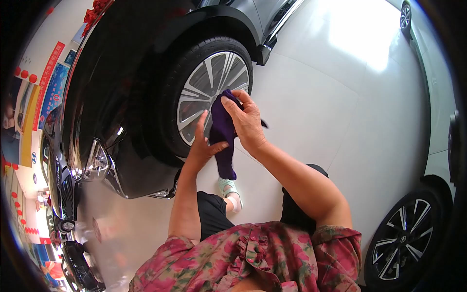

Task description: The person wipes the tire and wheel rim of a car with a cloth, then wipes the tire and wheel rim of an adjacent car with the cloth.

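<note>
A dark purple cloth (223, 121) hangs bunched in front of a car wheel (214, 78) with silver and dark spokes. My right hand (247, 119) pinches the cloth near its top, thumb and fingers closed on it. Beside its lower part is my left hand (199, 148), with thumb and fingers spread apart. The left thumb overlaps the cloth's edge; whether it presses on it I cannot tell. The cloth's lower end dangles loose, and a small corner sticks out behind my right wrist.
The wheel belongs to a glossy black car (126, 82) on the left. At right stands another car, its wheel (404, 238) close to my side. Pale tiled floor (311, 107) lies between them. My foot in a light green shoe (227, 187) is below the cloth.
</note>
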